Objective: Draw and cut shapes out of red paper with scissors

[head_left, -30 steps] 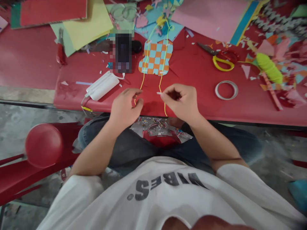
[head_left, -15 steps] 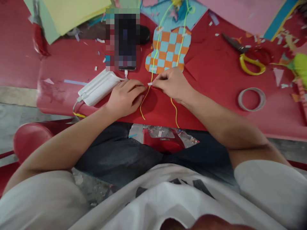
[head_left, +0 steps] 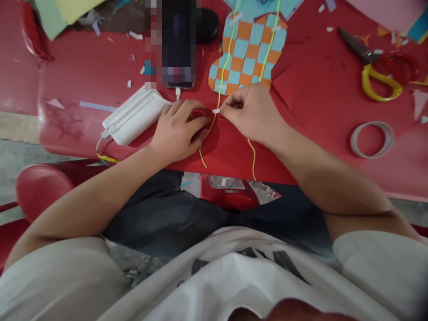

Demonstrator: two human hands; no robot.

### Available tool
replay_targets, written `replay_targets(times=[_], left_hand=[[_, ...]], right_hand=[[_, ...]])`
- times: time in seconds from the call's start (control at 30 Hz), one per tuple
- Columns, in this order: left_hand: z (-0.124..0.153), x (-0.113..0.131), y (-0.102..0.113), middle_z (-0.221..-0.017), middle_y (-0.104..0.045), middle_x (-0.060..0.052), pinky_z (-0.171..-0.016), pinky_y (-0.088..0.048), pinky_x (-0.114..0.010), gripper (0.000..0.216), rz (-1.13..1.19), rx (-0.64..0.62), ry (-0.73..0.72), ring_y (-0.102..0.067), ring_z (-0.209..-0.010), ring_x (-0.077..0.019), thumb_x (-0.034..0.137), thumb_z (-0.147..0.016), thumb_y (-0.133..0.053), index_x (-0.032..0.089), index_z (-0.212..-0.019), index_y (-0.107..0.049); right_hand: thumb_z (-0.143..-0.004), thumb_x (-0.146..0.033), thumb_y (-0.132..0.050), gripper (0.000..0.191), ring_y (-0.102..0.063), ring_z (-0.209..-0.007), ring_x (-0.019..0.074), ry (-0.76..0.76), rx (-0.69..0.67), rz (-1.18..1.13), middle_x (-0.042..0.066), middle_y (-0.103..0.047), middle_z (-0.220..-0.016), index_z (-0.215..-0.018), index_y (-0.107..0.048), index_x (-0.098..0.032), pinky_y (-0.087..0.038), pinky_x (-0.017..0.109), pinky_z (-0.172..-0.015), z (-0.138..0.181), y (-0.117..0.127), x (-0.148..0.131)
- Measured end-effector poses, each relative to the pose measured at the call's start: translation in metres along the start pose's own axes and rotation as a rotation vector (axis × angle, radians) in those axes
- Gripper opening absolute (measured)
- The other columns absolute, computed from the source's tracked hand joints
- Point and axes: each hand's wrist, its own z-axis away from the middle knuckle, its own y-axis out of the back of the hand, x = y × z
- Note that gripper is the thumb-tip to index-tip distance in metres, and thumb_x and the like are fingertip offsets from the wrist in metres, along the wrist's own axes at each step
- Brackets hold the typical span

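Between the thumb and forefinger of my right hand [head_left: 256, 111] is a small white piece of tape [head_left: 216, 111], lying across the left yellow string [head_left: 228, 53]. My left hand [head_left: 180, 129] is beside the string's lower part, palm down, fingers bent and apart, holding nothing that I can see. Above my hands lies an orange and light-blue checkered paper shape [head_left: 247, 49]. Two yellow strings run down over it, with bits of white tape on them. The right string [head_left: 252, 154] passes under my right hand and hangs towards the table edge.
Left of my left hand lies a white power bank [head_left: 133, 117], cabled to a blurred-out phone [head_left: 179, 40]. Yellow-handled scissors [head_left: 379, 80] and a roll of tape [head_left: 372, 139] are at the right. Paper scraps are scattered over the red table [head_left: 310, 120].
The view has shifted, so the tabletop things appear higher and spread outward. My right hand still pinches the tape at the string, and my left hand stays beside it.
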Motion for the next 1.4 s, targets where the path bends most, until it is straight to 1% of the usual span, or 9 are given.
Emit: replay_targets(times=[0.07, 0.17, 0.37, 0.5, 0.7, 0.8, 1.03, 1.2, 1.4], left_hand=[[-0.0004, -0.0002, -0.0001, -0.153, -0.068, -0.011, -0.122, -0.044, -0.074, 0.031, -0.029, -0.002, -0.012, -0.061, -0.144, -0.0474, 0.037, -0.097, -0.077, 0.035, -0.128, -0.083], [-0.0003, -0.0007, 0.0000, -0.152, -0.069, -0.011, -0.116, -0.048, -0.072, 0.032, -0.092, 0.010, -0.052, -0.063, -0.140, -0.0455, 0.037, -0.100, -0.074, 0.036, -0.131, -0.082], [0.0016, -0.0007, -0.0015, -0.148, -0.069, -0.014, -0.107, -0.052, -0.070, 0.032, -0.188, 0.032, -0.108, -0.065, -0.136, -0.0425, 0.036, -0.108, -0.064, 0.031, -0.135, -0.081], [0.0023, -0.0018, -0.0029, -0.144, -0.069, -0.015, -0.102, -0.054, -0.066, 0.032, -0.238, 0.060, -0.143, -0.066, -0.133, -0.0416, 0.035, -0.110, -0.061, 0.031, -0.135, -0.080], [0.0014, -0.0051, -0.0042, -0.141, -0.070, -0.014, -0.098, -0.055, -0.064, 0.031, -0.257, 0.081, -0.182, -0.067, -0.126, -0.0376, 0.036, -0.111, -0.060, 0.031, -0.134, -0.080], [0.0012, -0.0066, -0.0047, -0.140, -0.070, -0.014, -0.098, -0.055, -0.065, 0.030, -0.240, 0.087, -0.186, -0.067, -0.125, -0.0372, 0.036, -0.111, -0.060, 0.031, -0.132, -0.080], [0.0017, -0.0061, -0.0044, -0.142, -0.070, -0.014, -0.102, -0.054, -0.065, 0.028, -0.202, 0.079, -0.184, -0.067, -0.128, -0.0379, 0.035, -0.109, -0.063, 0.030, -0.132, -0.079], [0.0024, -0.0052, -0.0051, -0.140, -0.071, -0.017, -0.104, -0.054, -0.063, 0.030, -0.167, 0.139, -0.222, -0.068, -0.127, -0.0399, 0.032, -0.106, -0.065, 0.024, -0.131, -0.078], [0.0026, -0.0038, -0.0045, -0.151, -0.067, -0.015, -0.108, -0.051, -0.069, 0.034, -0.181, 0.058, -0.156, -0.063, -0.136, -0.0431, 0.032, -0.106, -0.066, 0.033, -0.138, -0.078]], right_hand=[[-0.094, -0.013, -0.084, 0.049, -0.044, -0.062, 0.0125, 0.008, 0.026, -0.009, -0.001, -0.047, -0.060, -0.058, -0.052, -0.020, -0.034, 0.035, -0.061, 0.0004, 0.0016, -0.0064], [-0.095, -0.013, -0.081, 0.045, -0.043, -0.062, 0.0127, -0.022, -0.019, 0.055, -0.001, -0.046, -0.059, -0.059, -0.055, -0.020, -0.036, 0.035, -0.064, -0.0014, 0.0011, -0.0099], [-0.097, -0.024, -0.074, 0.028, -0.054, -0.067, 0.0194, -0.041, -0.125, 0.236, 0.003, -0.063, -0.065, -0.069, -0.068, -0.024, -0.039, 0.038, -0.064, -0.0039, 0.0000, -0.0097], [-0.097, -0.029, -0.073, 0.022, -0.057, -0.070, 0.0221, -0.061, -0.133, 0.262, 0.004, -0.062, -0.064, -0.075, -0.070, -0.025, -0.040, 0.038, -0.064, -0.0038, 0.0011, -0.0109], [-0.094, -0.018, -0.069, 0.027, -0.055, -0.067, 0.0203, -0.056, -0.129, 0.300, 0.005, -0.063, -0.065, -0.068, -0.066, -0.024, -0.039, 0.039, -0.065, -0.0044, -0.0004, -0.0126], [-0.092, -0.014, -0.067, 0.028, -0.055, -0.066, 0.0199, -0.032, -0.120, 0.330, 0.005, -0.064, -0.065, -0.066, -0.066, -0.024, -0.039, 0.039, -0.064, -0.0045, -0.0021, -0.0117], [-0.100, -0.028, -0.068, 0.021, -0.061, -0.070, 0.0242, 0.017, -0.120, 0.363, 0.007, -0.070, -0.069, -0.083, -0.080, -0.025, -0.043, 0.041, -0.066, -0.0044, -0.0047, -0.0040], [-0.099, -0.027, -0.069, 0.021, -0.059, -0.067, 0.0230, 0.003, -0.122, 0.369, 0.006, -0.066, -0.066, -0.081, -0.080, -0.026, -0.042, 0.041, -0.065, -0.0032, -0.0043, -0.0072], [-0.100, -0.034, -0.072, 0.022, -0.059, -0.070, 0.0245, -0.003, -0.114, 0.333, 0.006, -0.064, -0.064, -0.080, -0.075, -0.026, -0.041, 0.041, -0.066, -0.0041, -0.0047, -0.0072]])
